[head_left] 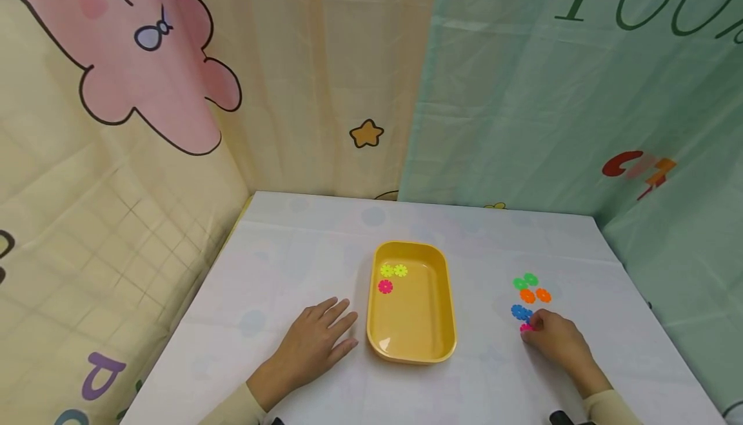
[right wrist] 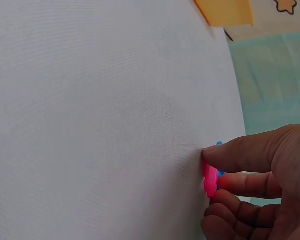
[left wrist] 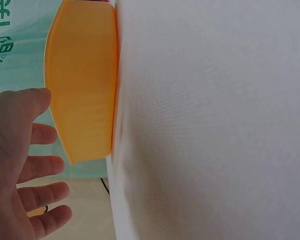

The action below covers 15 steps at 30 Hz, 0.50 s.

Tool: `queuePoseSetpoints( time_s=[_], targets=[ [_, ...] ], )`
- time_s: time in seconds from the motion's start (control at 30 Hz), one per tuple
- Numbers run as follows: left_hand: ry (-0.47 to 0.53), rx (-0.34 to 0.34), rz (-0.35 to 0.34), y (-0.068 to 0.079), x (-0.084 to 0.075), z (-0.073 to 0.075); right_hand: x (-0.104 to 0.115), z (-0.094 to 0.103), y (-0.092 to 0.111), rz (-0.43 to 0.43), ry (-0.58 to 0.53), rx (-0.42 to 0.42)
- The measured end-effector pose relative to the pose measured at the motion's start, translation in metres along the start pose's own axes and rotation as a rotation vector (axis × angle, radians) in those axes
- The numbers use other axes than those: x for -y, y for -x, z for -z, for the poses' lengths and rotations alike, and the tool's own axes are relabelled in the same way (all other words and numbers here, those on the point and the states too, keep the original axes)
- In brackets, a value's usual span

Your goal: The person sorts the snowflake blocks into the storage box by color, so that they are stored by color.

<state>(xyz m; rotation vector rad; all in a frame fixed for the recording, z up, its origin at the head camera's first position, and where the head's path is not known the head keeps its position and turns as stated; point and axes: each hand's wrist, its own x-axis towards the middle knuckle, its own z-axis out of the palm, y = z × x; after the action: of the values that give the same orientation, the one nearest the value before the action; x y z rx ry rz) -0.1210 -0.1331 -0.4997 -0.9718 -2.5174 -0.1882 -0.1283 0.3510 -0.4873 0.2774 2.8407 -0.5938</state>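
My right hand (head_left: 560, 344) is at the right of the table, its thumb and index finger pinching a pink flower-shaped piece (right wrist: 210, 181) at the tabletop. Fingers partly cover that piece. Blue flower pieces (head_left: 521, 312) lie just beyond it, with orange ones (head_left: 527, 296) and green ones (head_left: 520, 283) farther back. A yellow tray (head_left: 412, 354) stands mid-table, holding two yellow flower pieces (head_left: 400, 271) and a pink one (head_left: 386, 286) near its far left corner. Left of the tray, my left hand (head_left: 310, 344) is spread with fingers apart, holding nothing.
A white cloth covers the table (head_left: 290, 244). Printed curtains (head_left: 325, 77) rise behind it and on both sides. A dark object (head_left: 560, 417) shows by the right wrist at the bottom edge.
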Motion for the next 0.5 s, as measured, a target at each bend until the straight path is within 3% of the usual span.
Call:
queuePoseSetpoints(
  time_s=[0.5],
  targets=[
    [0.005, 0.032, 0.009, 0.0001, 0.0018, 0.0023, 0.0002, 0.0034, 0.0063, -0.038, 0.007, 0.029]
  ],
)
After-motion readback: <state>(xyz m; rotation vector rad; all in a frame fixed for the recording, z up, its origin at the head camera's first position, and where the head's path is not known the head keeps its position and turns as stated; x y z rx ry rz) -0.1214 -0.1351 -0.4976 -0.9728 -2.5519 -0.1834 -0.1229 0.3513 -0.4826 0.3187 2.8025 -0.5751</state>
